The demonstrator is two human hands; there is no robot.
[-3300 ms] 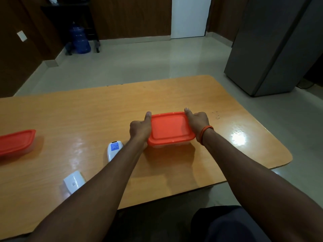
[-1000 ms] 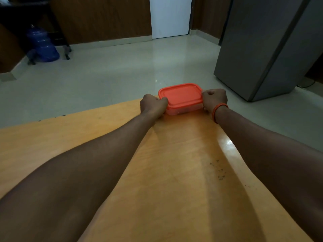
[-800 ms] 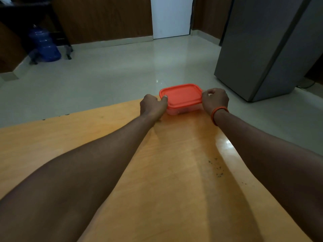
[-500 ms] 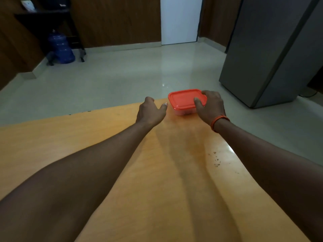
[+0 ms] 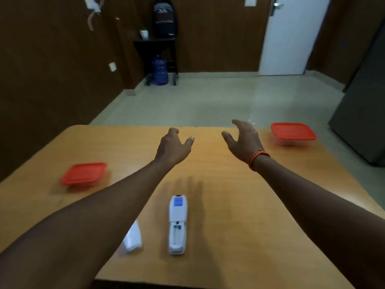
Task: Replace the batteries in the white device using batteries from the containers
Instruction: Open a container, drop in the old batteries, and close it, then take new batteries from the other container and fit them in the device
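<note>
Left hand [image 5: 174, 146], right hand [image 5: 243, 140] — open, empty.

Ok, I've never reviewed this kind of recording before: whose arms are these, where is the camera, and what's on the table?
There is no robot here. A camera worn on a person's head looks forward and down, so the two bare arms are the wearer's own. The left hand and the right hand, which has an orange band at the wrist, hover open above the wooden table; neither holds anything. Near the person lies the long white device with its battery compartment uncovered, and beside it a small white piece, probably the cover, though it is blurred. Two clear plastic containers with red lids, both closed, sit apart: one on the left, one at the far right. Their contents cannot be seen.
</note>
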